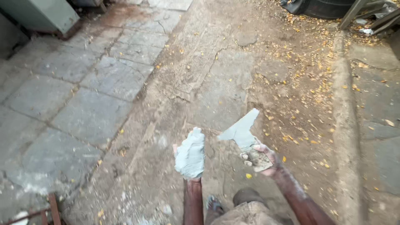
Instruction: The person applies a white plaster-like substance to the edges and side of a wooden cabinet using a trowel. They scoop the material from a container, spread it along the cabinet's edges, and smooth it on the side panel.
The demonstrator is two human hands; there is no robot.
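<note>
Holding one trowel (243,132) by its handle, the right hand (262,158) is closed tight around it, fingers caked in grey cement. The trowel's single flat blade, smeared grey, points up and away over the dirt ground (216,83). The left hand (190,153) sits just beside it, also one fist, curled shut and coated in wet grey cement; whether it grips anything inside I cannot tell. The two hands are near but not touching. Below them one sandalled foot (213,204) shows. Left of the dirt runs a stone pavement (79,96) of many grey slabs. Yellow fallen leaves (308,66) lie scattered, too many to count. One green metal box (41,14) stands at top left.
</note>
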